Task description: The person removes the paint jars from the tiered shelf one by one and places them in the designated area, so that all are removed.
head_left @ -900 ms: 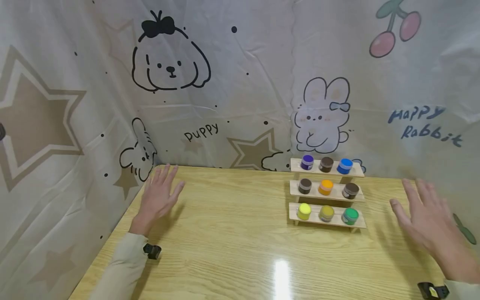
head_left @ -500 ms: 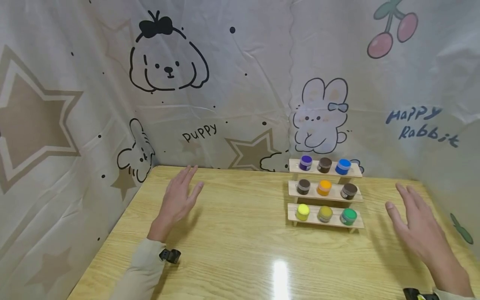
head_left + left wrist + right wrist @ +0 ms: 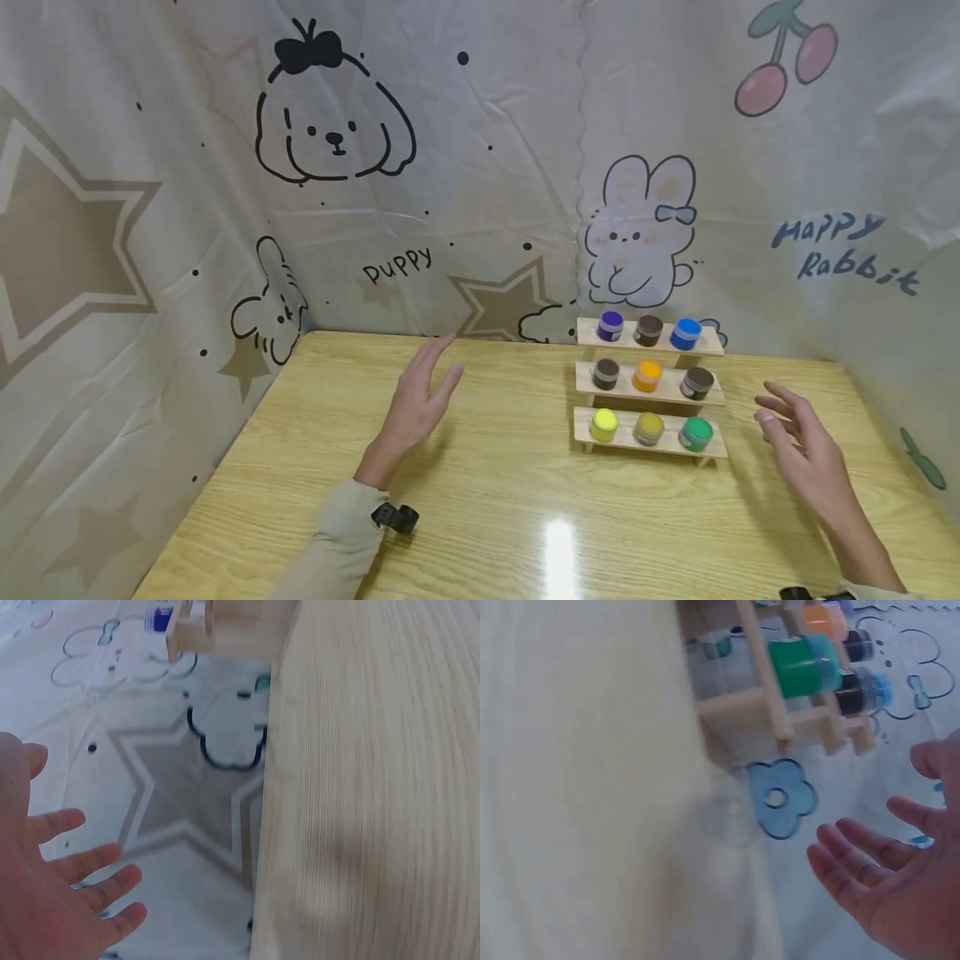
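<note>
Your left hand (image 3: 415, 404): fingers wide. Your right hand (image 3: 812, 458): fingers wide, loosely bent, near the jar rack (image 3: 627, 427), wrist device (image 3: 795, 593) cut off; left wrist view crops rack.

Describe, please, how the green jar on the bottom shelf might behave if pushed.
The green jar looks stiff, judging by its crisp cylindrical sides. Being round, it could roll if tipped. On such a narrow shelf, it might slide off.
</note>
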Action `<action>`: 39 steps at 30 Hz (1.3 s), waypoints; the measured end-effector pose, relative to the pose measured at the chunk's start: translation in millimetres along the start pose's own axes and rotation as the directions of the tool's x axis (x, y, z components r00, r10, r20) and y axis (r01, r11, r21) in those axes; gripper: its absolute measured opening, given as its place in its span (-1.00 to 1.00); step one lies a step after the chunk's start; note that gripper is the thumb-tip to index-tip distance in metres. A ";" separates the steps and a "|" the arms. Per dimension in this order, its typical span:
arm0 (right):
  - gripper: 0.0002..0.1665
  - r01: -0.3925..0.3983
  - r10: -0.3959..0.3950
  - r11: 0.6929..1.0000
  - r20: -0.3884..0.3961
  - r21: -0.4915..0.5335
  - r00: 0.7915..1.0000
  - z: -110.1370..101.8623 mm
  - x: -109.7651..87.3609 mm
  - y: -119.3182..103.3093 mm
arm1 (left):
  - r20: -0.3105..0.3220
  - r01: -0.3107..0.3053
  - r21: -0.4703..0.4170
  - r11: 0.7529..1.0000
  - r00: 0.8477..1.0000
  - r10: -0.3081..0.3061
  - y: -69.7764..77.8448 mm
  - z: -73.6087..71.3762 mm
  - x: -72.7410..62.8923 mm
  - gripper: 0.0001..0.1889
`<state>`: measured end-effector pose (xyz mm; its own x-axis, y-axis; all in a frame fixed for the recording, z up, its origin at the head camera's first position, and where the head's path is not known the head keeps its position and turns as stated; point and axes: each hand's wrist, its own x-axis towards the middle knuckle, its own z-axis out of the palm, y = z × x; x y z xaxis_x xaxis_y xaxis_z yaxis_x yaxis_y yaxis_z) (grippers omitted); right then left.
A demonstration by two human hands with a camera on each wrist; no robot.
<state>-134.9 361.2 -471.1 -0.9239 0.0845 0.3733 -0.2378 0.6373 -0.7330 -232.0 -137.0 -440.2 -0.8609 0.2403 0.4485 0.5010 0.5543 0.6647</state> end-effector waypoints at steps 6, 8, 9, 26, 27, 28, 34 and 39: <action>-0.44 -0.038 0.030 0.977 0.041 0.209 0.999 11.1 -0.9 5.5 | -0.010 -0.034 -0.088 0.996 0.999 0.033 18.4 22.5 10.1 -0.47; -0.43 -0.075 0.058 0.959 0.072 0.272 0.996 12.8 -2.1 6.0 | -0.007 -0.042 -0.110 0.993 0.999 0.041 21.6 28.8 14.1 -0.48; -0.43 -0.094 0.071 0.949 0.088 0.300 0.994 13.5 -2.8 6.4 | -0.005 -0.044 -0.122 0.992 0.999 0.043 23.2 31.9 16.2 -0.48; -0.47 -0.347 0.252 0.775 0.245 0.529 0.936 27.8 -10.9 11.7 | 0.004 0.006 -0.410 0.912 1.000 -0.005 50.6 90.3 55.7 -0.56; -0.48 -0.355 0.259 0.771 0.249 0.529 0.933 28.5 -11.3 11.9 | 0.004 0.015 -0.423 0.906 1.000 -0.015 52.6 92.9 58.0 -0.56; -0.49 -0.360 0.264 0.767 0.250 0.531 0.932 29.1 -11.4 12.1 | 0.005 0.024 -0.434 0.901 1.000 -0.024 54.5 95.3 60.4 -0.57; -0.52 -0.348 0.250 0.749 0.246 0.564 0.937 30.9 -13.6 13.3 | 0.016 0.040 -0.452 0.891 0.999 -0.037 68.3 107.5 74.4 -0.57; -0.51 -0.347 0.251 0.754 0.244 0.558 0.937 30.6 -13.9 11.7 | 0.027 0.041 -0.450 0.892 0.999 -0.032 78.6 117.8 84.0 -0.57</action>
<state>-134.0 344.1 -502.3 -0.9982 0.0528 0.0270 -0.0258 0.0239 -0.9994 -275.4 20.6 -420.6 -0.8785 0.2440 0.4106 0.4518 0.1457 0.8801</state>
